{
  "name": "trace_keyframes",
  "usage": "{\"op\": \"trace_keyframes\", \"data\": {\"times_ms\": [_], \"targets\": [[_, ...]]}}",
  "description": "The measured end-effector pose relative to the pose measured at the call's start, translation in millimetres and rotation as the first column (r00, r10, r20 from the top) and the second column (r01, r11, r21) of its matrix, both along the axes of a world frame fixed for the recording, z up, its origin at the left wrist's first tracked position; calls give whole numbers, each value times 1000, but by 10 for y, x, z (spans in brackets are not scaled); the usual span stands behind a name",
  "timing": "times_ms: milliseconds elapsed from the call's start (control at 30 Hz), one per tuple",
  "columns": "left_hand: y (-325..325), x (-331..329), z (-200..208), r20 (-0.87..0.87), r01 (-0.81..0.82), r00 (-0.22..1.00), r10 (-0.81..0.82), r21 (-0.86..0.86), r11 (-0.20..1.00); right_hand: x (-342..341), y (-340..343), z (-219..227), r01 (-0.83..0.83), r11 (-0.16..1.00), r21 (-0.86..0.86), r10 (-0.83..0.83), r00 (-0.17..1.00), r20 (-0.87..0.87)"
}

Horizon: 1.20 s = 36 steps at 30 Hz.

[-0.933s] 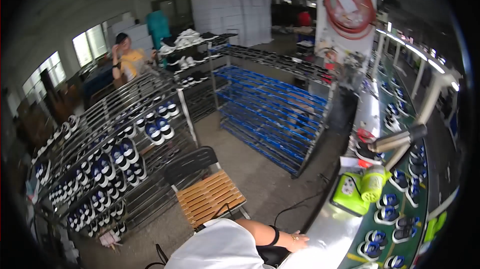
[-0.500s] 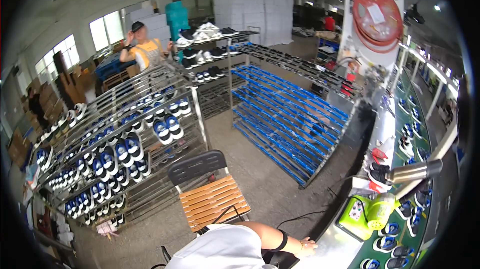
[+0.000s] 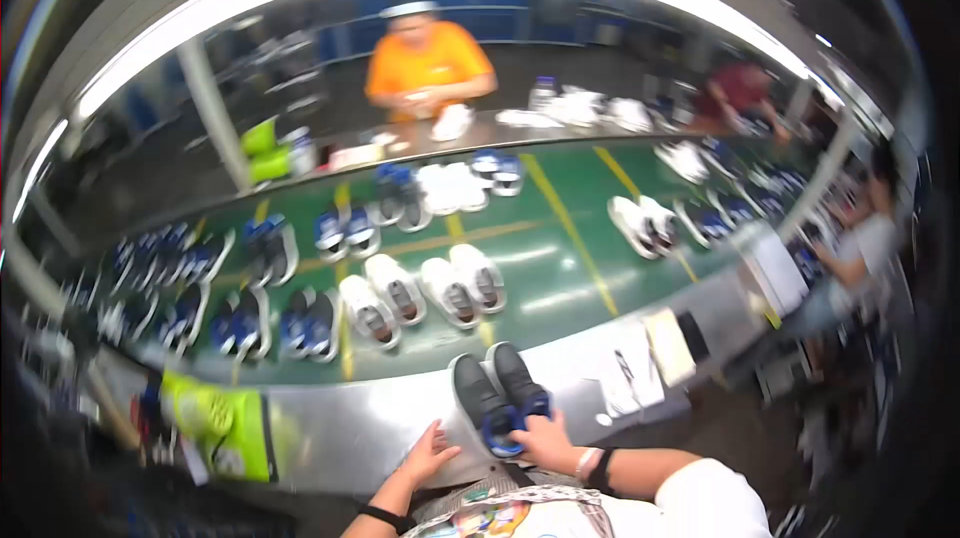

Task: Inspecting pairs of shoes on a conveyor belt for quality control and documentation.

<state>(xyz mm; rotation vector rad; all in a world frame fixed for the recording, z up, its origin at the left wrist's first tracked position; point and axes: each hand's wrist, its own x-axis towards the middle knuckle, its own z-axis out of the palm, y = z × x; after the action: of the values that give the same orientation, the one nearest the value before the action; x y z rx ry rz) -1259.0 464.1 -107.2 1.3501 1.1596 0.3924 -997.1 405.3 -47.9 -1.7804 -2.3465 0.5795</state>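
Note:
A pair of dark grey sneakers (image 3: 487, 400) with blue linings and pale soles rests at the front edge of the metal worktop, toes pointing away from me. My right hand (image 3: 546, 441) grips the pair at the heel end, fingers at the blue shoe openings. Just to the left of the sneakers, my left hand (image 3: 430, 455) is held with its fingers apart, holding nothing.
A green conveyor belt (image 3: 560, 268) carries several pairs of sneakers beyond the metal worktop (image 3: 370, 418). A lime-green device (image 3: 222, 428) stands at left; papers (image 3: 632, 378) and a yellowish pad (image 3: 670, 346) lie at right. A person in orange (image 3: 430, 63) works across the belt.
My view has swung from the shoe racks and chair to the worktop and conveyor. Both hands now show, with the right one on the grey sneakers; earlier one hand rested on the worktop edge.

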Motion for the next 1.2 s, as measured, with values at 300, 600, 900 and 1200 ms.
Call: {"op": "trace_keyframes", "data": {"times_ms": [300, 600, 900, 1200], "targets": [[-14, 571, -820, -306, 112, 952, 16, 393, 913, 172, -319, -421, 69, 998, 0, -64, 933, -353], [-5, 533, -563, -308, 85, 951, 25, 339, 937, 375, -244, -541, 342, 891, -298, -444, 790, -422], [-41, 492, -389, -383, 151, 924, 4, 375, 915, 231, 91, -788, 326, 811, -486, -516, 791, -329], [-75, 521, -417, -399, 168, 917, -8, 366, 915, 202, 69, -800, 341, 802, -490, -535, 775, -336]]}}
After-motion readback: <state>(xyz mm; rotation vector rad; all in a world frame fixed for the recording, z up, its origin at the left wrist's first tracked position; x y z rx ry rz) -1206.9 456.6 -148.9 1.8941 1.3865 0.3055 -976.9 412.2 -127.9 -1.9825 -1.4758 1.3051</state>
